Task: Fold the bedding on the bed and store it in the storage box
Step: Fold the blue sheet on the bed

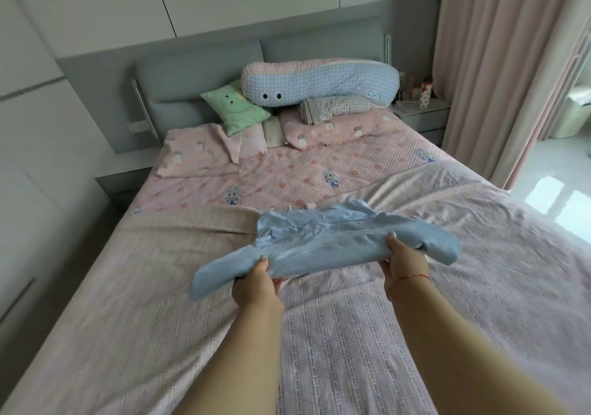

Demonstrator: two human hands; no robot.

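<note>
A light blue cloth (319,238), partly folded and rumpled, is lifted just above the middle of the bed. My left hand (256,282) grips its near edge toward the left end. My right hand (404,259) grips the near edge toward the right end, and the cloth's right tip hangs past it. A pale pink and lilac checked blanket (335,334) lies spread over the near half of the bed. Beneath it shows a pink patterned sheet (287,174). No storage box is in view.
At the headboard lie a long blue checked cushion (319,83), a green pillow (238,110), pink pillows (339,126) and a folded striped cloth (332,109). A nightstand (422,110) stands at the far right, pink curtains (499,72) hang beyond it, and white cupboards (38,126) line the left.
</note>
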